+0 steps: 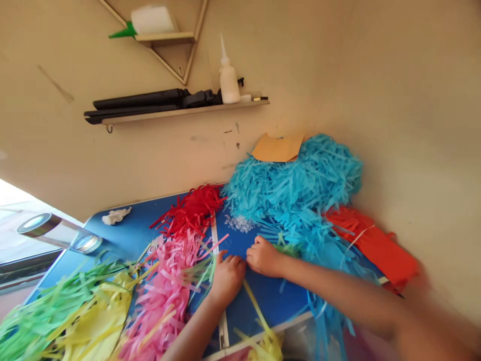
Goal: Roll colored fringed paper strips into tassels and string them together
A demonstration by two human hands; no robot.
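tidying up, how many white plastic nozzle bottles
2: a green-nozzled white plastic bottle lying on the upper wooden shelf, a white-nozzled one standing on the lower shelf.

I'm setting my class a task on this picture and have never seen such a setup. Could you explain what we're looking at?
There is no machine here: a person works with bare hands, and the single picture comes from a camera on that person's head, looking forward and down. On the blue table lie heaps of cut strips: green strips, yellow strips, pink strips, red strips and a large light-blue heap. The left hand and right hand are curled and close together over the table. Pale green strips stick out beside both, apparently held.
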